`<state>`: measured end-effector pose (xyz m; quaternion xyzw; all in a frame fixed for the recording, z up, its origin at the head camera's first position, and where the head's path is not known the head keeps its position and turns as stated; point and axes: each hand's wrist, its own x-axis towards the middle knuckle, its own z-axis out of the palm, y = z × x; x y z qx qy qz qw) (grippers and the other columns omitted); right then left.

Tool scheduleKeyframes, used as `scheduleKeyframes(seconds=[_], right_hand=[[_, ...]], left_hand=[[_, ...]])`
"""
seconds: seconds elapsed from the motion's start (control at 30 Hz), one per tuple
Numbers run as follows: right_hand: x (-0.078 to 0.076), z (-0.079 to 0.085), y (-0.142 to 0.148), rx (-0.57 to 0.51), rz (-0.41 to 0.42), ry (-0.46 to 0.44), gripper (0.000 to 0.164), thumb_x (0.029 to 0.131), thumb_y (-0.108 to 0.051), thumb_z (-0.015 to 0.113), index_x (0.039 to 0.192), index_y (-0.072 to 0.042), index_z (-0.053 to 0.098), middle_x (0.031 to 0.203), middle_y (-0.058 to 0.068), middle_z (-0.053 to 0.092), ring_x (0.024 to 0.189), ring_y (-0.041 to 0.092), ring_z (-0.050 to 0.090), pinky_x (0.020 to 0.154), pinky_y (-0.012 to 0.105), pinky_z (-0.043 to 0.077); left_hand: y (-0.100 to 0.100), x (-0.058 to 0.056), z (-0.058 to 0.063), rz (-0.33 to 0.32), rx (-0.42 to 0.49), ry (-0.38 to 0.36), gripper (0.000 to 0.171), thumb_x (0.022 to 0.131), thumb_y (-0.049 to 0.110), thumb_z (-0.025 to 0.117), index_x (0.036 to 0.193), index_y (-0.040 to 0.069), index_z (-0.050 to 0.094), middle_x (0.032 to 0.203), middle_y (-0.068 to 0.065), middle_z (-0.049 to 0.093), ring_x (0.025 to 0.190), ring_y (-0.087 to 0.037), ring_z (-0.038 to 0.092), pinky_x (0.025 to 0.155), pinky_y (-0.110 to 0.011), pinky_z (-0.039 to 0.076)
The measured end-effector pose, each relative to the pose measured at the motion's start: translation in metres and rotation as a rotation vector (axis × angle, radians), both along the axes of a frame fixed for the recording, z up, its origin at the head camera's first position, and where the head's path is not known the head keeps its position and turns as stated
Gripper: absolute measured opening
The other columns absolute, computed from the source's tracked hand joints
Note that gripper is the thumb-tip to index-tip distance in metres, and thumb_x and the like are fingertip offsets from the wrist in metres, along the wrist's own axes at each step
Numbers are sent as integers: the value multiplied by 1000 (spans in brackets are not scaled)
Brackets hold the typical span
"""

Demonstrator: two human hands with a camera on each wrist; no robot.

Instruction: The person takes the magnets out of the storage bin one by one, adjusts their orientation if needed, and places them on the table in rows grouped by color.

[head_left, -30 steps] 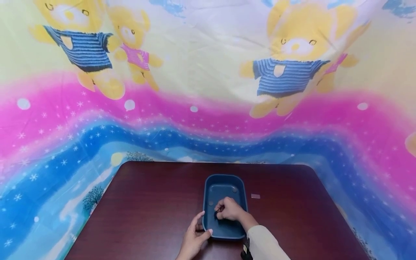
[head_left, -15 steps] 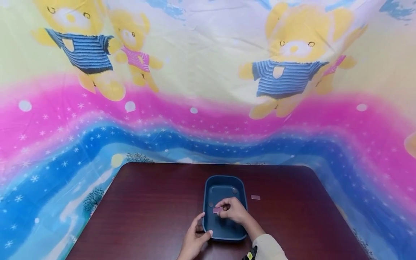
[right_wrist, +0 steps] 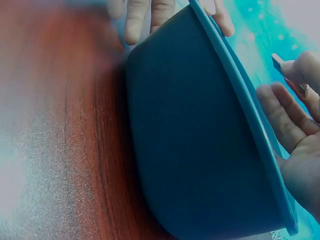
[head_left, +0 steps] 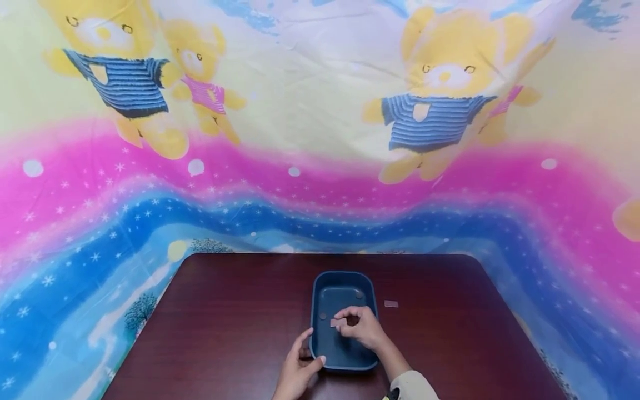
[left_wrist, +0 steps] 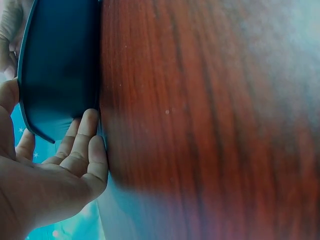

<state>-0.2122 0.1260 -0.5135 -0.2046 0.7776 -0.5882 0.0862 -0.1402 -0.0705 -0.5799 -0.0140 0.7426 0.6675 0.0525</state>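
Note:
A dark blue, deep rectangular plastic tray (head_left: pixel 343 355) with rounded corners stands on the table. My left hand (head_left: pixel 296 366) grips its near left corner, thumb at the rim and other fingers along the outer wall. Over the tray's inside, my right hand (head_left: pixel 364 328) pinches a small, flat pinkish rectangular piece (head_left: pixel 337 323) between thumb and fingers. In the right wrist view the piece (right_wrist: pixel 276 62) shows as a thin edge, partly covered by the thumb. Two small round shapes, one of them a disc (head_left: pixel 323 316), show on the tray floor; whether they are loose is unclear.
A similar small pinkish rectangle (head_left: pixel 391 304) lies on the table right of the tray. The dark red-brown wooden table (head_left: pixel 240 311) has rounded far corners. Behind it hangs a cloth (head_left: pixel 320 139) printed with bears.
One second ago something dark showed at my right fingertips; now a pinkish flat face shows there. The right hand has shifted slightly rightward. My left hand keeps its grip on the tray.

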Motion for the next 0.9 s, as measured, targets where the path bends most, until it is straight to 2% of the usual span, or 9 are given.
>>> scheduleKeyframes(seconds=[0.27, 0.47, 0.53, 0.6, 0.77, 0.9], right_hand=[[-2, -3, 5, -50, 15, -61, 21, 80, 5, 66, 101, 9, 65, 86, 23, 65, 71, 21, 65, 64, 29, 52], [-1, -2, 10, -8, -26, -52, 23, 79, 6, 66, 102, 6, 65, 87, 14, 64, 67, 17, 56, 61, 27, 48], [-1, -1, 12, 1, -38, -42, 23, 79, 7, 65, 101, 5, 65, 88, 14, 64, 69, 17, 56, 61, 27, 48], [0, 1, 15, 14, -47, -16, 22, 78, 8, 65, 100, 4, 66, 90, 13, 64, 71, 17, 56, 63, 28, 48], [2, 5, 23, 29, -74, 24, 21, 78, 9, 65, 99, 4, 65, 95, 14, 62, 75, 19, 57, 66, 28, 49], [3, 7, 30, 20, -79, 14, 21, 79, 9, 64, 99, 4, 65, 97, 16, 61, 75, 21, 57, 65, 28, 50]], left_hand=[[1, 0, 1, 10, 15, 5, 67, 83, 15, 71, 141, 13, 38, 88, -11, 57, 72, -19, 62, 61, -33, 50], [2, 5, 23, -7, 48, 24, 64, 83, 8, 69, 139, 3, 38, 86, -14, 58, 72, -23, 62, 62, -34, 51], [2, 6, 26, -11, 55, 28, 64, 82, 6, 68, 138, 1, 38, 85, -14, 58, 72, -24, 62, 63, -36, 51], [2, 5, 22, -7, 55, 26, 64, 82, 7, 69, 139, 3, 38, 85, -13, 58, 72, -24, 62, 63, -37, 51], [1, -1, 1, 5, 35, 4, 67, 82, 13, 71, 140, 11, 38, 87, -12, 57, 72, -21, 61, 63, -35, 50], [1, -3, -4, 2, 13, -18, 67, 82, 16, 71, 141, 13, 39, 88, -11, 56, 73, -21, 61, 63, -35, 50]])
